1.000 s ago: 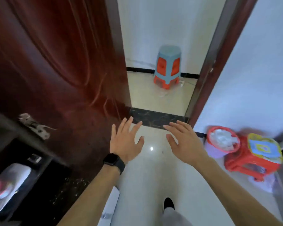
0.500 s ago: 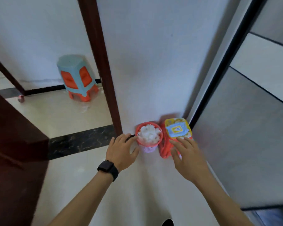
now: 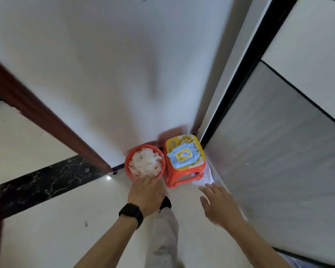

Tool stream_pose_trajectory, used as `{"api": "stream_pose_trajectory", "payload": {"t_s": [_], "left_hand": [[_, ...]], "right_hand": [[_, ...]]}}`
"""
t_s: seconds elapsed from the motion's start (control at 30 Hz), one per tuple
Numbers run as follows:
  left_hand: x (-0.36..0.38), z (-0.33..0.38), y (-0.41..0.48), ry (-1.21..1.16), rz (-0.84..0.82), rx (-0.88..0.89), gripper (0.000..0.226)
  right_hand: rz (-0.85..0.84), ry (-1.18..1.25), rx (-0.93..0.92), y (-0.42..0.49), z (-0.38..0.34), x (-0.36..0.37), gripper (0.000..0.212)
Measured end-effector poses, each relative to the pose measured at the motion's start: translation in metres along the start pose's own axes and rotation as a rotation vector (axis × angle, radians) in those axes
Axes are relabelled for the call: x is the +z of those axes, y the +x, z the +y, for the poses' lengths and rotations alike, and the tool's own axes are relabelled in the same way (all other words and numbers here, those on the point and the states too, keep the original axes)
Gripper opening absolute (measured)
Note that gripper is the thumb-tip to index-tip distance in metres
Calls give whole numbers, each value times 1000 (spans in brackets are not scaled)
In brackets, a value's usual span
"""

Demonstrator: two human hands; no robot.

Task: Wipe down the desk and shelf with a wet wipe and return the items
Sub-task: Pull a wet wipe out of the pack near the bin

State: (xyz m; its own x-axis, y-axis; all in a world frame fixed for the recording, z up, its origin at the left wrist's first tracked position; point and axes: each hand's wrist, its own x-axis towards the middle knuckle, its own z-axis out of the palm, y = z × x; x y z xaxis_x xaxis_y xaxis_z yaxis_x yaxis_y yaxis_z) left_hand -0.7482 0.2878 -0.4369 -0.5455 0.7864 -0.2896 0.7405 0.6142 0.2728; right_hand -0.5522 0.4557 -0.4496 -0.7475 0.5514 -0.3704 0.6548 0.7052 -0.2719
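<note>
While left hand point(image 3: 146, 192) overlaps bin point(image 3: 145, 146) rim, right hand point(image 3: 219, 204) hovers near stool point(image 3: 179, 177)

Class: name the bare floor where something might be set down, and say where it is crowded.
Bare: pale floor left of the left hand, up to the dark threshold strip. Crowded: the wall corner, where the full bin and the stool stand side by side, wipe pack on the stool's top.

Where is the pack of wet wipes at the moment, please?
In the head view the wet-wipe pack lies on top of the small red stool, right of centre by the wall, with the red wastebasket immediately to its left.
</note>
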Motion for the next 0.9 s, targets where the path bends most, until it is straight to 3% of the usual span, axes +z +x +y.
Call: {"api": "stream_pose_trajectory", "payload": {"t_s": [0.17, 0.27, 0.4, 0.63, 0.77, 0.9], "left_hand": [[39, -14, 133, 42, -241, 10, 56], [66, -21, 200, 54, -344, 38, 53], [116, -24, 277, 6, -396, 82, 47], [225, -21, 380, -32, -411, 89, 58], [283, -15, 407, -10, -418, 113, 61], [315, -13, 425, 68, -422, 120, 60]], "right_hand": [[-155, -52, 23, 125, 41, 38, 53], [-301, -1, 79, 186, 56, 54, 51], [-359, 58, 141, 253, 72, 85, 51], [-379, -42, 4, 339, 104, 183, 67], [-427, -107, -25, 360, 129, 228, 67], [-339, -130, -95, 358, 148, 249, 67]]}}
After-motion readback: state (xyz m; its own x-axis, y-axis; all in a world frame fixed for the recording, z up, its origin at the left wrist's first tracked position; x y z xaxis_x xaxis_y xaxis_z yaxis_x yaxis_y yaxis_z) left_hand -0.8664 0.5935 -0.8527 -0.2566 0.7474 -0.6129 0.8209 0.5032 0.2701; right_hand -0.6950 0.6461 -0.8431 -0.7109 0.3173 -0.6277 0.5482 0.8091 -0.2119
